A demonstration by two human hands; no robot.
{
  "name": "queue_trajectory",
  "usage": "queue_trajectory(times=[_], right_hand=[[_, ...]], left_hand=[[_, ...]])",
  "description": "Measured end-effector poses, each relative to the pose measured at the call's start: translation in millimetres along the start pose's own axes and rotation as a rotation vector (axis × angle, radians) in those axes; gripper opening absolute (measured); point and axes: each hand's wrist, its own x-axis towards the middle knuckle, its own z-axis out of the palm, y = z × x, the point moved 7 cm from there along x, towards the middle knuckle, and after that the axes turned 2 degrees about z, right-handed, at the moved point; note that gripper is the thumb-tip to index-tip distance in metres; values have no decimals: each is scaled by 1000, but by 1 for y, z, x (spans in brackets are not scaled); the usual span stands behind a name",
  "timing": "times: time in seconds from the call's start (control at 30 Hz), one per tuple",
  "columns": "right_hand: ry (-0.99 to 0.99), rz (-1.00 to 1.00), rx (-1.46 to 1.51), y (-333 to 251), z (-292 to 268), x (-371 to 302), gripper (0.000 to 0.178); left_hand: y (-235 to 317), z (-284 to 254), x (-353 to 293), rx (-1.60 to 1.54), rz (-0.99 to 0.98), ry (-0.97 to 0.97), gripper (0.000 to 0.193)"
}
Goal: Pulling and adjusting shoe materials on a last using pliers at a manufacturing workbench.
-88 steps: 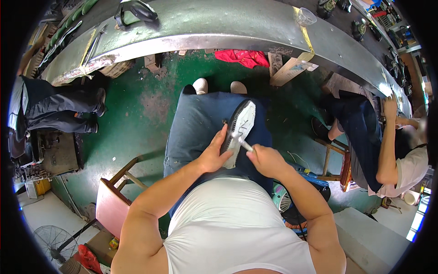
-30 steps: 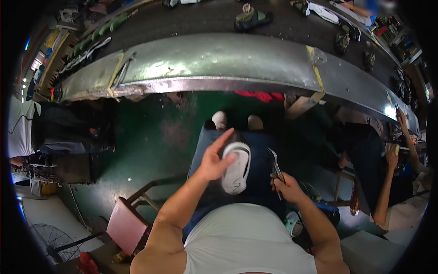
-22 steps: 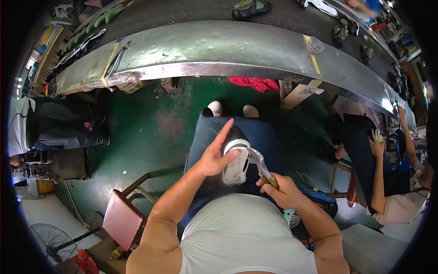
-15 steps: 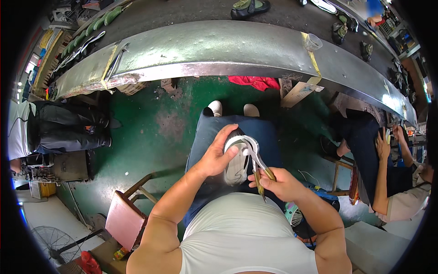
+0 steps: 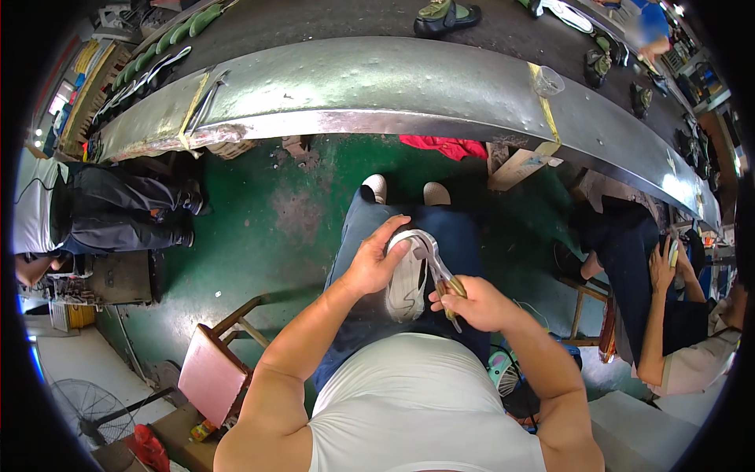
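A shoe with a pale sole facing up rests over my lap, a dark wavy mark near the sole's close end. My left hand is closed round its far end, the thumb pressing on the sole and the fingers along the dark outer side. In my right hand are metal pincers, gripped by the handles. Their curved jaws reach over the shoe's far end, beside my left thumb. The handles are close together. Whether the jaw tips bite on the shoe's edge is hard to make out.
Ahead runs a dark belt with a metal edge, bearing several shoes. A pink-seated chair and a fan stand at left. Co-workers sit at right and stand at left. A red cloth lies under the belt.
The pincers' handles have come closer together in my right hand. Their jaws have shifted slightly over the shoe's far end. My left hand keeps its hold. The co-worker at left has shifted.
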Motion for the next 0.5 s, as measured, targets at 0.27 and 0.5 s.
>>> queue_trajectory(times=[0.27,0.5], right_hand=[[163,26,-271,19,-6,29,21],[365,-203,-457,30,-2,38,24]], left_hand=[[-19,-4,7,6,-42,28,39],[-34,-10,8,-1,47,26,39]])
